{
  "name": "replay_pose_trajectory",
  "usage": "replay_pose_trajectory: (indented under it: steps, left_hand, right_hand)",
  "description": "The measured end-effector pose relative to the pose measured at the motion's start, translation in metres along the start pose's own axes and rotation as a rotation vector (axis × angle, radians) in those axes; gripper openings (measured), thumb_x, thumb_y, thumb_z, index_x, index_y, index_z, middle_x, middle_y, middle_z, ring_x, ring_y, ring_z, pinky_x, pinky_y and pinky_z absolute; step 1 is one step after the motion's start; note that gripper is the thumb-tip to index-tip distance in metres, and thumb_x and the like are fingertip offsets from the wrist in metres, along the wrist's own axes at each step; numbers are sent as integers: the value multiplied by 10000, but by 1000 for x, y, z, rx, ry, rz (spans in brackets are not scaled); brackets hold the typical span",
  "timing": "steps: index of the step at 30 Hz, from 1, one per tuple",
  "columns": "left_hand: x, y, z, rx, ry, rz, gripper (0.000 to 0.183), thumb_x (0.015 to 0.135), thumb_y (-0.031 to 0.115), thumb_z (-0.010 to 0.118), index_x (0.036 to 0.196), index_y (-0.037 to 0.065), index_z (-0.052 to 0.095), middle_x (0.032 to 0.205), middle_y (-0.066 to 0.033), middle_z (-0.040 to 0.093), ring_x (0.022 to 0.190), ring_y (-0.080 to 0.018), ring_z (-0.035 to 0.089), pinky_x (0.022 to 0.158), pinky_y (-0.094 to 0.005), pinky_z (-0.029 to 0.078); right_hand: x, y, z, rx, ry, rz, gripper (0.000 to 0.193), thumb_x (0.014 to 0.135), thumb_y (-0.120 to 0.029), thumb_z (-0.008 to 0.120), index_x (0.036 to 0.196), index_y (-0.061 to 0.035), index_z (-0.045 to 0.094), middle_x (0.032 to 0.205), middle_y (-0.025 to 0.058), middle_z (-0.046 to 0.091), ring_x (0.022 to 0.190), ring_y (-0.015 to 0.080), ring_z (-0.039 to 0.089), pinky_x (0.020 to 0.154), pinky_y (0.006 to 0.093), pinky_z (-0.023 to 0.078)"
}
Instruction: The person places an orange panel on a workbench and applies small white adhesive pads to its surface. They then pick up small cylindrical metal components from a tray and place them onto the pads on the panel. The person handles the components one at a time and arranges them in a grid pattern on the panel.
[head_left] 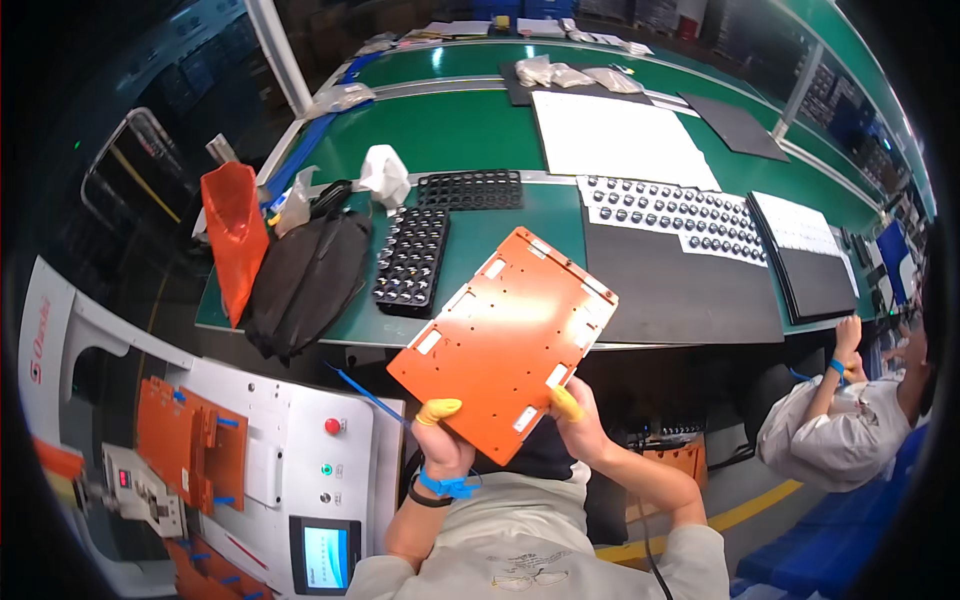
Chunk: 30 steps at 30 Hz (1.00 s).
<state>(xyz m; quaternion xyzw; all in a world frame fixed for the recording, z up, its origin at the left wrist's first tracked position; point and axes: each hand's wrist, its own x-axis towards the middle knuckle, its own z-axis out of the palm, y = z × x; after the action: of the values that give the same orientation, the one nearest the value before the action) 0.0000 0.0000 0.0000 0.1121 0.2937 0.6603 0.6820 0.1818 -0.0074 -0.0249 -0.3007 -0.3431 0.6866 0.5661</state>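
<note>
A flat orange fixture plate (505, 345), with small holes and pale rectangular pads along its edges, is held tilted over the near edge of the green bench. My left hand (442, 446) is closed on its lower left edge, with a yellow finger cot on the thumb. On the lower right edge, my right hand (580, 424) grips it with a yellow-covered thumb on top. The fingers beneath the plate are hidden. Behind it lies a black tray (412, 260) filled with small round parts. Another black tray (470, 190) with round pockets is beyond that.
White sheets bearing rows of round black parts (672, 212) lie on a dark mat (680, 300). A black bag (308, 285) and a red-orange bag (235, 240) sit left. A white machine (285, 430) with an orange fixture (190, 440) stands lower left. A co-worker (840, 430) sits right.
</note>
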Motion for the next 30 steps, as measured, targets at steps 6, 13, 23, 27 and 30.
replay_pose_trajectory:
  steps: [6,13,23,27,30]
  left_hand:
    - [17,-28,-10,126,52,-104,546,823,164,645,1339,31,527,1288,-112,603,1150,-270,607,997,-419,484]
    - [41,-26,-28,288,-461,-30,595,988,403,558,1431,37,407,1335,-131,554,1159,-269,611,976,-447,504]
    - [100,4,-13,1035,-320,276,383,772,190,867,1047,-14,694,900,-10,621,759,-60,536,642,-215,442]
    - [108,4,-10,1318,-302,473,463,675,274,904,978,-25,721,844,-43,561,749,-162,548,628,-314,441]
    - [108,1,-4,1600,-303,657,471,619,311,899,922,-13,740,831,-95,560,801,-284,522,681,-399,451]
  right_hand:
    - [37,-16,-28,-115,94,83,319,969,-263,645,1143,5,638,1065,52,687,971,101,652,860,286,516]
    - [80,-51,-59,-70,51,304,408,951,-316,631,1168,29,638,1076,95,710,977,163,687,896,329,521]
    - [93,-69,-66,-101,277,142,568,1024,-328,541,1436,33,391,1342,146,572,1194,251,601,1016,357,471]
    - [82,-83,-43,-685,251,-80,869,928,-259,696,1550,-11,143,1527,212,349,1363,321,437,1091,414,390]
    - [84,-92,-34,-1224,32,-312,1006,789,-314,824,1525,-2,214,1559,238,275,1475,397,229,1176,481,251]
